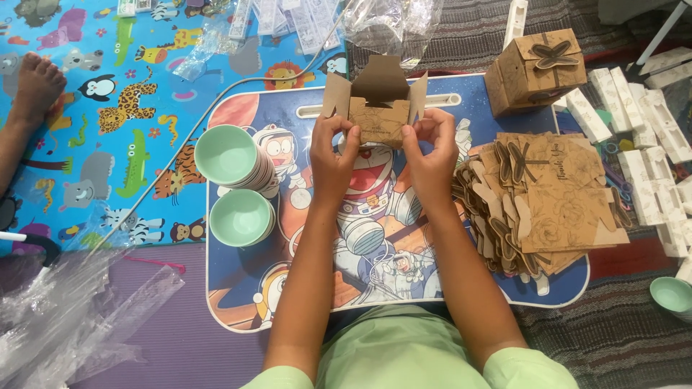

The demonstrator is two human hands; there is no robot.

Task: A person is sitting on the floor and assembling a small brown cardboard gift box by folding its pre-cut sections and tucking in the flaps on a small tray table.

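while its top flaps stand open, a brown cardboard box [380,108] is gripped near the lap table's [238,302] far edge, pinched between the left hand [333,153] and right hand [431,148]; flat box blanks [548,198] are stacked by the right edge.

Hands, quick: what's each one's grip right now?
Left hand: closed on the brown cardboard box's left side.
Right hand: closed on its right side.
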